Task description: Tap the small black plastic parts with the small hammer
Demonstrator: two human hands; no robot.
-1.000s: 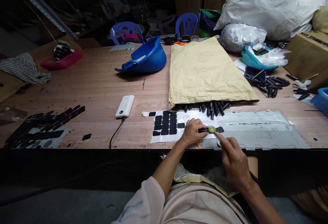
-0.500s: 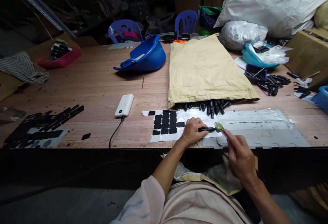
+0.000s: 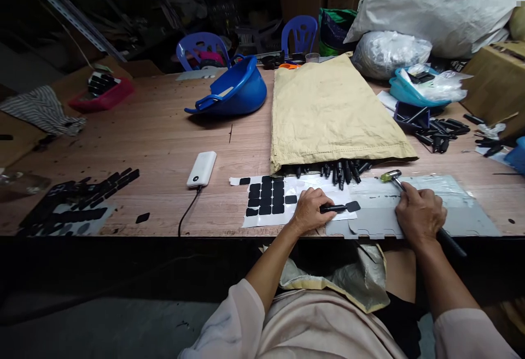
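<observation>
My left hand (image 3: 310, 209) rests on the white sheet (image 3: 303, 219) near the table's front edge. Its fingers are closed on a black pen-shaped piece (image 3: 337, 207), which lies flat and points right. At the tip of that piece is a flat black rounded patch (image 3: 353, 206). To the right, my right hand (image 3: 421, 214) grips a small hammer (image 3: 396, 176) with a yellow-green face, a metal head and a black handle end. The hammer head is over the grey board (image 3: 430, 197), apart from the piece. Black rounded stickers (image 3: 266, 195) sit in rows left of my left hand.
Black pen-shaped pieces (image 3: 344, 172) poke out from a tan sack (image 3: 328, 113). A white power bank (image 3: 202, 168) with a cable lies left. Beyond stand a blue basin (image 3: 241, 93) and a teal basket (image 3: 422, 93). More black pieces (image 3: 445, 129) lie right.
My right hand has moved right and away with the hammer, whose head has lifted off the patch end of the black piece. My left hand keeps its hold in the same place.
</observation>
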